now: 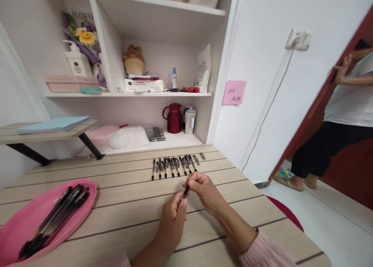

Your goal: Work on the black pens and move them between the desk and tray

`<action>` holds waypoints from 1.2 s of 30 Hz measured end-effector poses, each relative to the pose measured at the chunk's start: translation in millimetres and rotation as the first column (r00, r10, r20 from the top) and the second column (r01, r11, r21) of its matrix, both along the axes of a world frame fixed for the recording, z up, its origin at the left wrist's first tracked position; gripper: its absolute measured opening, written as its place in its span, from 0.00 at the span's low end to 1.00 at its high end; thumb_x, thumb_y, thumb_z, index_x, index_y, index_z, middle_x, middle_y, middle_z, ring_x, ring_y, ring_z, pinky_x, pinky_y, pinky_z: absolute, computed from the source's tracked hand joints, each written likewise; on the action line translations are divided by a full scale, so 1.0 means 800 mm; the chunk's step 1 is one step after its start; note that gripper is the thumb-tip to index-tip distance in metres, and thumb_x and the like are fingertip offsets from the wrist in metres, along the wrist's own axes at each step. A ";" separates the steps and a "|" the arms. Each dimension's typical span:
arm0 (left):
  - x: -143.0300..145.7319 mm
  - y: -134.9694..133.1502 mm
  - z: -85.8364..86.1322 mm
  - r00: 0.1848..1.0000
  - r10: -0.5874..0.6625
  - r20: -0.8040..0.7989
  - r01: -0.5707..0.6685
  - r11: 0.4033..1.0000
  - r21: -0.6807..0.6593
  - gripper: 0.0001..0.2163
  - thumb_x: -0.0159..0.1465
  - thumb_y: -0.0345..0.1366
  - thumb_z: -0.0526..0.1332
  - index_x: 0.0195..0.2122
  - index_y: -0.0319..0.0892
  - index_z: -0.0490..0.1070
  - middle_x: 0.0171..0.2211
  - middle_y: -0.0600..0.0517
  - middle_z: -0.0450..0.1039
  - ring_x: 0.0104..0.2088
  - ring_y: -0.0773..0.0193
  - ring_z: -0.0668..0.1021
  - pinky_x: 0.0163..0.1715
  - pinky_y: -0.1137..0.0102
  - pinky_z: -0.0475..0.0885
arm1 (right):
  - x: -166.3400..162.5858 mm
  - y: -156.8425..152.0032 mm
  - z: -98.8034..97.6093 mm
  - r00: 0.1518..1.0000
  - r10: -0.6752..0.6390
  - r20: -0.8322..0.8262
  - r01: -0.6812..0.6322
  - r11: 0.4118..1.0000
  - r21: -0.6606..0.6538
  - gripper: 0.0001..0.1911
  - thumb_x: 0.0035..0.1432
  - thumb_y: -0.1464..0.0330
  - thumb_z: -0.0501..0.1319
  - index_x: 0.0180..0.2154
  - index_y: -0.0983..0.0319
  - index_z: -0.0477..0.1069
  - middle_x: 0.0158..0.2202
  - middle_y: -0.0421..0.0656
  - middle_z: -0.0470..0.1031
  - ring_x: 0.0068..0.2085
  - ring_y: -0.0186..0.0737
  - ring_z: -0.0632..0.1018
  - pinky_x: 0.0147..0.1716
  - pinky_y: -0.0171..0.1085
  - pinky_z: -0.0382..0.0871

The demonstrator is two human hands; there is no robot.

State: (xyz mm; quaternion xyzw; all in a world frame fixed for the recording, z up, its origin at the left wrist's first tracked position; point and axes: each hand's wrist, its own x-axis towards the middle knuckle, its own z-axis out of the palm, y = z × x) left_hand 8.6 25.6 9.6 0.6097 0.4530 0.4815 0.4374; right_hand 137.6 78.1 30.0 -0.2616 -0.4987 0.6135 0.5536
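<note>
Both of my hands meet over the table, closed on one slim black pen [185, 191]. My left hand [172, 212] pinches its lower end, and my right hand [206, 190] grips the upper end; much of the pen is hidden by the fingers. Just beyond the hands lies a row of uncapped pens [172, 170], with several loose clear-and-black pen caps [196, 158] among and beside them. At the left, a pink oval tray [90, 197] holds a pile of capped black pens [55, 220].
The slatted wooden table [128, 224] meets a white shelf unit [157, 94] with a red jug [174, 118] and a cup [190, 120]. A small raised stand [87, 128] carries blue papers [55, 124]. A person [344, 104] stands in the doorway at right.
</note>
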 end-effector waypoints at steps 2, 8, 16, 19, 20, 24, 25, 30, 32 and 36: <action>0.000 -0.001 0.001 1.000 -0.009 -0.010 0.009 1.000 -0.006 0.15 0.61 0.42 0.51 0.43 0.39 0.66 0.18 0.58 0.58 0.20 0.70 0.63 0.22 0.74 0.58 | -0.002 -0.003 0.002 1.000 0.014 -0.023 -0.014 1.000 -0.004 0.11 0.41 0.66 0.67 0.22 0.63 0.66 0.21 0.38 0.70 0.24 0.32 0.69 0.26 0.33 0.62; 0.000 0.003 -0.005 0.995 -0.041 0.086 0.048 0.996 -0.076 0.15 0.60 0.42 0.51 0.43 0.40 0.66 0.16 0.60 0.56 0.18 0.71 0.60 0.19 0.76 0.54 | 0.001 -0.006 0.009 0.997 0.073 -0.015 -0.074 0.996 -0.042 0.16 0.48 0.57 0.61 0.31 0.64 0.70 0.28 0.43 0.72 0.29 0.35 0.71 0.29 0.35 0.63; 0.000 0.002 -0.003 0.985 -0.061 0.162 0.090 0.979 -0.180 0.15 0.58 0.44 0.54 0.41 0.40 0.67 0.13 0.61 0.57 0.14 0.72 0.55 0.16 0.76 0.49 | 0.011 0.001 0.009 0.996 -0.086 -0.001 0.085 0.995 -0.042 0.10 0.44 0.64 0.66 0.28 0.63 0.72 0.24 0.39 0.71 0.29 0.33 0.71 0.35 0.36 0.63; 0.001 0.001 -0.003 0.984 -0.075 0.162 0.109 0.971 -0.213 0.15 0.58 0.44 0.54 0.42 0.40 0.66 0.13 0.61 0.57 0.14 0.73 0.54 0.15 0.76 0.48 | 0.012 0.001 0.012 0.993 -0.099 -0.069 0.095 0.994 -0.059 0.09 0.44 0.64 0.66 0.27 0.63 0.72 0.24 0.38 0.70 0.28 0.32 0.70 0.36 0.37 0.64; 0.001 0.001 -0.003 0.984 -0.077 0.161 0.112 0.969 -0.220 0.15 0.58 0.44 0.54 0.42 0.40 0.66 0.13 0.61 0.57 0.13 0.73 0.54 0.14 0.76 0.48 | 0.012 0.001 0.013 0.991 -0.102 -0.081 0.097 0.993 -0.064 0.09 0.43 0.65 0.66 0.27 0.63 0.72 0.24 0.38 0.70 0.28 0.32 0.70 0.37 0.37 0.65; 0.001 0.003 -0.005 0.982 -0.082 0.169 0.121 0.966 -0.230 0.16 0.58 0.44 0.53 0.43 0.41 0.66 0.13 0.62 0.57 0.13 0.74 0.53 0.14 0.76 0.48 | 0.011 0.001 0.014 0.987 -0.118 -0.113 0.111 0.992 -0.066 0.09 0.44 0.64 0.66 0.27 0.63 0.72 0.24 0.38 0.69 0.28 0.32 0.70 0.37 0.39 0.66; 0.001 0.003 -0.005 0.982 -0.085 0.169 0.124 0.965 -0.232 0.16 0.58 0.44 0.53 0.43 0.41 0.66 0.13 0.62 0.57 0.12 0.74 0.53 0.14 0.76 0.47 | 0.010 0.002 0.013 0.986 -0.122 -0.116 0.115 0.991 -0.064 0.09 0.44 0.64 0.66 0.28 0.62 0.72 0.24 0.38 0.70 0.28 0.32 0.70 0.37 0.39 0.66; 0.000 0.003 -0.005 0.981 -0.084 0.176 0.125 0.963 -0.239 0.16 0.58 0.44 0.53 0.43 0.40 0.66 0.13 0.62 0.57 0.12 0.75 0.53 0.13 0.77 0.47 | 0.013 0.003 0.012 0.988 -0.147 -0.045 0.146 0.989 -0.033 0.11 0.45 0.63 0.65 0.31 0.62 0.73 0.25 0.40 0.72 0.29 0.34 0.72 0.37 0.39 0.65; 0.000 0.004 -0.005 0.978 -0.082 0.191 0.127 0.963 -0.236 0.16 0.58 0.45 0.54 0.43 0.40 0.66 0.13 0.62 0.57 0.12 0.75 0.53 0.12 0.77 0.47 | 0.014 0.003 0.011 0.989 -0.148 0.026 0.148 0.989 -0.010 0.11 0.45 0.62 0.65 0.31 0.62 0.74 0.25 0.41 0.74 0.29 0.35 0.72 0.37 0.38 0.65; -0.002 0.006 -0.004 0.964 -0.091 0.249 0.145 0.968 -0.204 0.16 0.58 0.45 0.54 0.43 0.40 0.65 0.13 0.61 0.58 0.11 0.76 0.54 0.11 0.78 0.47 | 0.012 0.000 0.012 0.980 -0.142 0.140 0.139 0.990 0.032 0.11 0.42 0.62 0.66 0.29 0.62 0.75 0.27 0.43 0.75 0.29 0.36 0.73 0.34 0.37 0.65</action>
